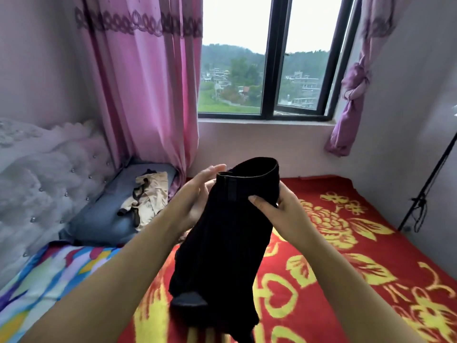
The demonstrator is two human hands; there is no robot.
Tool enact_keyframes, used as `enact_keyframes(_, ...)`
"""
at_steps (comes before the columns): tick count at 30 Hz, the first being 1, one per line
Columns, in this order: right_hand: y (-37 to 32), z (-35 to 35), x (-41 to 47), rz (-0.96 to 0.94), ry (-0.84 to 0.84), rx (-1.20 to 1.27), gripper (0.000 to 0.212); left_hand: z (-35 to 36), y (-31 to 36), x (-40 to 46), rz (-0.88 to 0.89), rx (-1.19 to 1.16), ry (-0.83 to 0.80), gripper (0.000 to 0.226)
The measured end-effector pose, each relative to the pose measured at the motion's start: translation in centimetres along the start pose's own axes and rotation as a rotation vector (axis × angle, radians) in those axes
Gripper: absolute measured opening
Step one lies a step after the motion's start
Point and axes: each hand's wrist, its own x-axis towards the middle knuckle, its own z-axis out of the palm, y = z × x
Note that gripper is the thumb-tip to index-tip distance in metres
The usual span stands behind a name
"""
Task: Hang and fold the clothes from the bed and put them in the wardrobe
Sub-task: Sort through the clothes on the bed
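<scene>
While both forearms reach forward over the bed (371, 256), the person holds up a black garment (230, 229) of ribbed, knitted cloth, long and narrow in shape. Its long axis runs from the open waistband at the top, far from the camera, down toward the viewer, a little tilted to the left at the low end, and the lower end hangs close above the blanket. The waistband forms an oval opening, and a flat vertical strip is sewn just below its rim. The right hand (284, 214) grips the garment at its right edge near the top, the thumb pressed on the front side and the other fingers hidden behind the cloth. The left hand (197, 194) is at the left edge near the waistband, its fingers straight and relaxed, the palm turned to the fabric; whether it touches cannot be told. The blanket is red with yellow flower patterns. On a blue pillow (103, 219) near the pink curtain (148, 95) lies a beige garment (148, 196) with black straps, crumpled.
</scene>
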Motion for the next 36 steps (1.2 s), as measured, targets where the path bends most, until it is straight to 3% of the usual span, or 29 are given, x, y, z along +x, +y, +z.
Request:
enact_keyframes(1, -0.2, -0.2, 0.3, 0.010, 0.021, 0.005, 0.027, 0.3, 1.7, -0.3, 0.046, 0.000, -0.058, 0.071)
enact_keyframes(4, -0.4, -0.1, 0.8, 0.029, 0.048, -0.022, 0.027, -0.2, 5.3, -1.9, 0.203, 0.483, -0.265, 0.082)
enact_keyframes(6, -0.2, 0.6, 1.2, 0.033, 0.076, -0.059, 0.028, 0.1, 6.0, -2.5, 0.129, 0.815, -0.350, 0.075)
enact_keyframes(8, -0.1, 1.3, 1.5, 0.034, 0.086, -0.078, 0.031, 0.6, 4.6, -2.4, 0.107, 1.033, -0.262, 0.065)
enact_keyframes(11, -0.8, 1.5, 2.3, 0.106, -0.060, 0.024, 0.037, 0.6, 2.6, -1.9, 0.364, 1.121, 0.110, 0.026)
enact_keyframes(14, -2.5, 0.5, 4.3, 0.324, -0.221, 0.152, 0.077, 0.5, 2.5, -1.3, 0.429, 1.237, 0.159, 0.025)
enact_keyframes(16, -3.2, 0.5, 5.8, 0.370, -0.156, -0.008, 0.087, 0.8, 2.1, -0.9, 0.406, 1.250, 0.123, 0.026)
enact_keyframes(18, -3.6, 0.7, 6.6, 0.370, -0.146, -0.263, 0.057, 1.1, 1.6, -0.5, 0.394, 1.229, 0.077, 0.027)
enact_keyframes(20, -3.5, 0.5, 7.0, 0.426, -0.264, -0.388, 0.033, 0.7, 1.4, 0.2, 0.361, 1.184, 0.047, 0.027)
enact_keyframes(23, -3.0, -0.2, 7.1, 0.559, -0.307, -0.478, 0.048, -1.0, 0.9, 1.1, 0.283, 1.184, -0.048, 0.045)
enact_keyframes(25, -2.7, -0.5, 7.2, 0.554, -0.274, -0.549, 0.052, -2.1, -0.3, 1.2, 0.185, 1.339, -0.160, 0.068)
enact_keyframes(26, -2.7, -0.9, 7.3, 0.545, -0.258, -0.557, 0.054, -2.8, -1.2, 1.2, 0.120, 1.453, -0.231, 0.069)
enact_keyframes(28, -2.8, -2.3, 7.5, 0.534, -0.242, -0.559, 0.059, -4.7, -2.4, 1.5, -0.006, 1.701, -0.311, 0.030)
enact_keyframes(30, -2.8, -4.0, 7.8, 0.544, -0.326, -0.652, 0.060, -6.8, -1.8, 2.3, -0.067, 1.851, -0.230, 0.003)
enact_keyframes(33, -1.1, -6.7, 8.9, 0.615, -0.456, -1.106, 0.050, -7.7, 1.1, 4.9, 0.003, 1.866, -0.096, 0.014)
enact_keyframes(35, -0.3, -8.1, 10.1, 0.572, -0.350, -1.372, 0.042, -5.8, 4.2, 7.0, 0.110, 1.901, -0.050, 0.017)
enact_keyframes(36, -0.6, -8.8, 11.0, 0.525, -0.215, -1.392, 0.038, -4.4, 6.0, 7.9, 0.175, 1.898, -0.020, 0.019)
